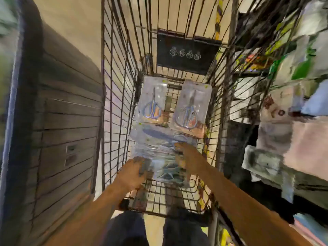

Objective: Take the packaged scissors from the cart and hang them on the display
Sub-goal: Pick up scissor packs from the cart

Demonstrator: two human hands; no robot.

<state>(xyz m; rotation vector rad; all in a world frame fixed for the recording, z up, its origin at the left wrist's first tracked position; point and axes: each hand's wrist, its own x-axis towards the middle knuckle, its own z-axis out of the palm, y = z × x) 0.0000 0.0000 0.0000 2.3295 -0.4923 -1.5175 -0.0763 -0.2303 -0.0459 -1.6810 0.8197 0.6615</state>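
Pickup is underway: both hands, left (132, 172) and right (186, 157), clasp the nearest scissors pack (159, 153) in the cart (120, 86); next comes lifting it toward the display (284, 68).

There is only one view, from a camera on the person's head. It looks steeply down and forward into the wire cart (122, 96), which fills the middle. The forearms enter from the near edge. The wide lens bends the shelves (276, 103) at right.
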